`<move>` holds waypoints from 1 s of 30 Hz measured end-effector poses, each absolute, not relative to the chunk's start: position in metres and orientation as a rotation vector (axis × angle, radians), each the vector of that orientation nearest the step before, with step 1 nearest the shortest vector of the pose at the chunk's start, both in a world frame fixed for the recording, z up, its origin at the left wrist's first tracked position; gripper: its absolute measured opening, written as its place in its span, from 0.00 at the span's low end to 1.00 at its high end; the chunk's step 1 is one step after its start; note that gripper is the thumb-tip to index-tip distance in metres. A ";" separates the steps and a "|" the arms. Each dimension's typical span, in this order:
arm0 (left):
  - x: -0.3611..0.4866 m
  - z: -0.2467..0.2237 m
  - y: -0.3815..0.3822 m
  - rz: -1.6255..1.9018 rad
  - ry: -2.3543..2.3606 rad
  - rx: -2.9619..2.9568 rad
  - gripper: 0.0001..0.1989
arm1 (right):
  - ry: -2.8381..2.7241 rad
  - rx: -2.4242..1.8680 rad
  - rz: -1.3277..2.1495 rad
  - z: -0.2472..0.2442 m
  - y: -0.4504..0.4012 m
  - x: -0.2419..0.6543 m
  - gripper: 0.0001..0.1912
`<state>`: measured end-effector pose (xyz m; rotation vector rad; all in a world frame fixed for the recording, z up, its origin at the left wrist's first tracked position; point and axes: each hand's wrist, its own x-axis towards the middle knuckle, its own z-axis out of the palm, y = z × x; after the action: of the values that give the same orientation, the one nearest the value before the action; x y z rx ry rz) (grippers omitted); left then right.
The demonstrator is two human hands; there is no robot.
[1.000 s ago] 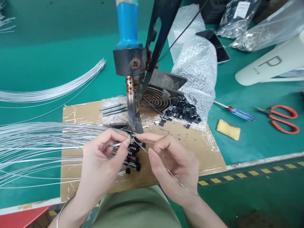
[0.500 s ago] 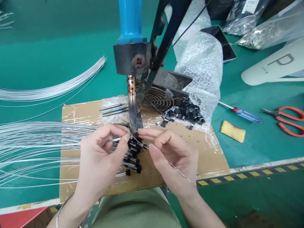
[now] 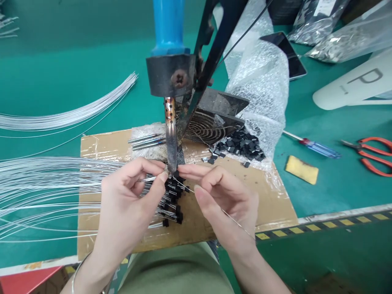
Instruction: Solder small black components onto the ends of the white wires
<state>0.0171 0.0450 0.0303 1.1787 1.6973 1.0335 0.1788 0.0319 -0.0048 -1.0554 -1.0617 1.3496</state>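
A blue-handled soldering iron (image 3: 170, 134) hangs tip down in a black clamp above the cardboard (image 3: 263, 196). Just left of its tip, my left hand (image 3: 134, 196) pinches the end of a grey wire. My right hand (image 3: 228, 204) is right of the tip, with a thin solder wire (image 3: 234, 220) between its fingers and across its palm; the wire's end reaches toward the iron tip. Beneath the hands lie many grey wires (image 3: 61, 175) ending in black connectors (image 3: 174, 196). The small part at the tip is partly hidden by fingers.
Loose black connectors (image 3: 241, 145) are piled beside a round black grille (image 3: 208, 126) and bubble wrap (image 3: 260, 81). To the right are a screwdriver (image 3: 321, 149), a yellow sponge (image 3: 301, 169), red-handled cutters (image 3: 375, 151) and a white cup (image 3: 349, 87). Another wire bundle (image 3: 92, 108) lies at left.
My right hand has shifted very slightly right, away from the iron tip. My left hand stays at the tip, still pinching the wire.
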 end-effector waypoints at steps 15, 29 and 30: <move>0.016 0.028 0.045 1.043 1.683 1.167 0.07 | -1.068 -1.065 1.343 -0.005 0.032 0.179 0.11; 0.015 0.028 0.045 1.031 1.675 1.190 0.06 | -1.058 -1.068 1.347 -0.006 0.031 0.178 0.11; 0.015 0.028 0.045 1.029 1.670 1.187 0.07 | -1.053 -1.070 1.349 -0.006 0.030 0.178 0.11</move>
<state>0.0147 0.0451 0.0282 1.1873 1.6705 1.0287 0.1778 0.0304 -0.0064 -1.0696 -1.0526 1.3489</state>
